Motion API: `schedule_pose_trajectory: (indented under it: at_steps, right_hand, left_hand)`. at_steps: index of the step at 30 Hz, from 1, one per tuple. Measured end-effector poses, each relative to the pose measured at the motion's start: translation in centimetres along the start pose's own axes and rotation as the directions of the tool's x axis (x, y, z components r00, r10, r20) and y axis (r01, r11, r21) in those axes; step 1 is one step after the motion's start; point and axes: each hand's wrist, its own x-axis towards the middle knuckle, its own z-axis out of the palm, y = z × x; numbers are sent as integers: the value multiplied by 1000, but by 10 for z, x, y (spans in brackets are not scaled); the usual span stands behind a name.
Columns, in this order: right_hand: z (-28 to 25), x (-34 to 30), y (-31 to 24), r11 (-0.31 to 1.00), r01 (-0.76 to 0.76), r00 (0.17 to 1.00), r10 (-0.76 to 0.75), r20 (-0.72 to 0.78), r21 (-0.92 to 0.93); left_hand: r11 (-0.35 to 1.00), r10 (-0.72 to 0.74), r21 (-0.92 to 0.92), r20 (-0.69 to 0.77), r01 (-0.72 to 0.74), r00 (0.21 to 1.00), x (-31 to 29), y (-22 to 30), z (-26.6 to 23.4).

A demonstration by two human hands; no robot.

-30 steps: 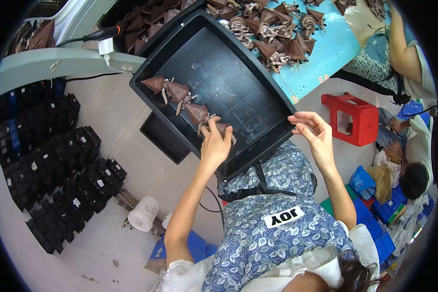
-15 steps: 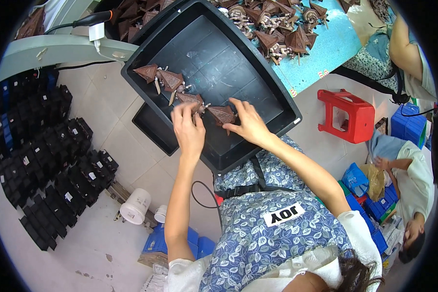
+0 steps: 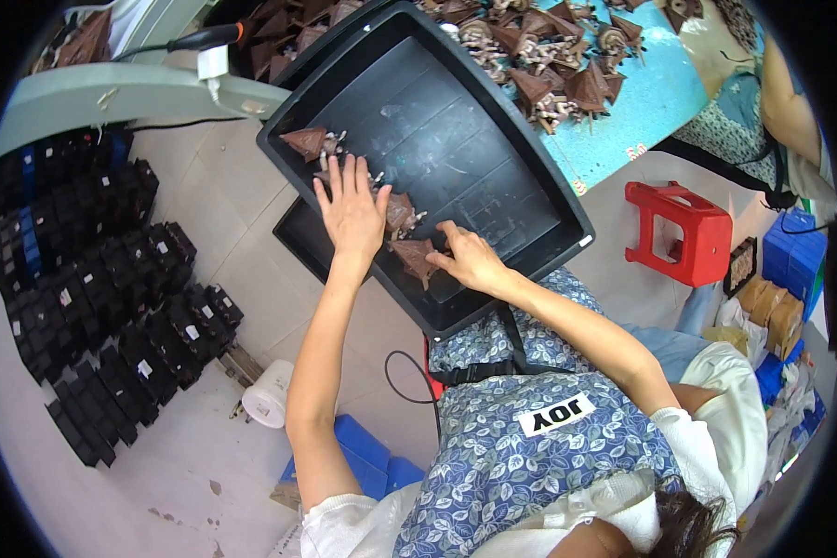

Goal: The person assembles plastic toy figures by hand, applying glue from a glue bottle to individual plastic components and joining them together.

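The left hand (image 3: 352, 212) has moved farther up the row since half a second ago, and the nearest brown toy (image 3: 413, 258) has shifted left, closer to the wall of the big black tray (image 3: 479, 144). Four brown toys with pointy tops sit in a row along the tray's left side. The left hand lies palm down over the second toy from the far end, hiding most of it; its fingers are straight and spread, not wrapped around anything. The right hand (image 3: 476, 263) is at the right side of the nearest toy, thumb and first finger a little apart; I cannot tell if they grip it. A heap of brown toys (image 3: 563, 79) lies on the blue tabletop (image 3: 656, 107) at the far right. A red stool (image 3: 707, 244) stands to the right.
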Motion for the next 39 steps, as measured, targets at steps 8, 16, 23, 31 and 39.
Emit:
schedule_pose_trajectory:
  at_steps: [8, 16, 23, 31, 39]
  right_hand:
    - [-124, -8, 12, 984, 161, 704, -57, -708, 81]
    - [-185, 71, 55, 645, -49, 838, 442, -319, 763]
    - [-150, 25, 18, 929, 343, 562, -85, -823, 138]
    - [-195, 42, 13, 723, 658, 408, -579, -706, -212]
    - [-236, 46, 25, 905, 414, 646, -219, -731, 95]
  left_hand:
    - [998, 12, -67, 186, 0, 982, -29, 10, -15]
    - [839, 48, -544, 60, -8, 997, 13, 96, -69]
    - [-606, 83, -543, 684, 582, 725, 70, 154, -71]
    - [-855, 269, -134, 711, 501, 649, 124, 163, -60]
    - [-376, -519, -917, 326, 131, 790, 142, 167, -58]
